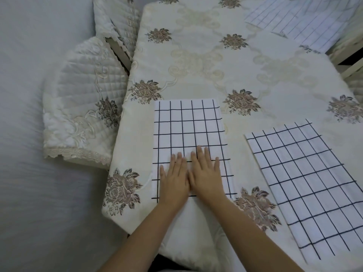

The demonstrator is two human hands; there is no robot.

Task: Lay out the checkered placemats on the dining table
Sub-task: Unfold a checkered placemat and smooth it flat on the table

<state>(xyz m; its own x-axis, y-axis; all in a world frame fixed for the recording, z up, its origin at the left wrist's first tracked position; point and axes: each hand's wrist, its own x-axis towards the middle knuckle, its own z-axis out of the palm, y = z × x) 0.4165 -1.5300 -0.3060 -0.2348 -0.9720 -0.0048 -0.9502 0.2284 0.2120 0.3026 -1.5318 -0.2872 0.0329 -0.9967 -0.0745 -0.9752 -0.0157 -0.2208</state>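
Placemat (188,124) flat on bench (196,79), near front left edge, under both hands. Left hand (173,181) and right hand (206,173) side by side, fingers straight, pressing flat on cloth. Second placemat (306,183) just right, third placemat (306,20) at far corner. Probably thin, light, floppy, prone to creasing and sliding; best pinched at corners, then smoothed outward with palms.
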